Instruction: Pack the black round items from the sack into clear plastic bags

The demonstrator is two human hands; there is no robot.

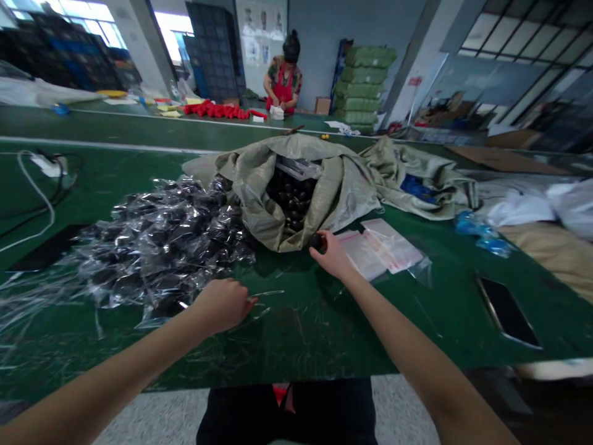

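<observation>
My right hand [331,252] pinches a round black ball-like piece [315,241] at the front edge of an open woven sack [257,210]. Many similar black pieces [291,201] show inside the sack's mouth. My left hand [225,304] is closed above the table, its fingertips pressed together; thin clear plastic strips [269,292] show beside them, and whether they are held is unclear. Left of the sack lies a large heap of black pieces in clear plastic wrapping [162,241]. Flat clear bags [391,244] with a reddish edge line lie just right of my right hand.
A phone [507,312] lies at the right, and a dark flat slab [49,248] at the left near a white cable [50,210]. Crumpled blue plastic [484,233] sits beyond the phone. Across the tables, a person in a red apron [282,86] handles white items near red pieces [215,110].
</observation>
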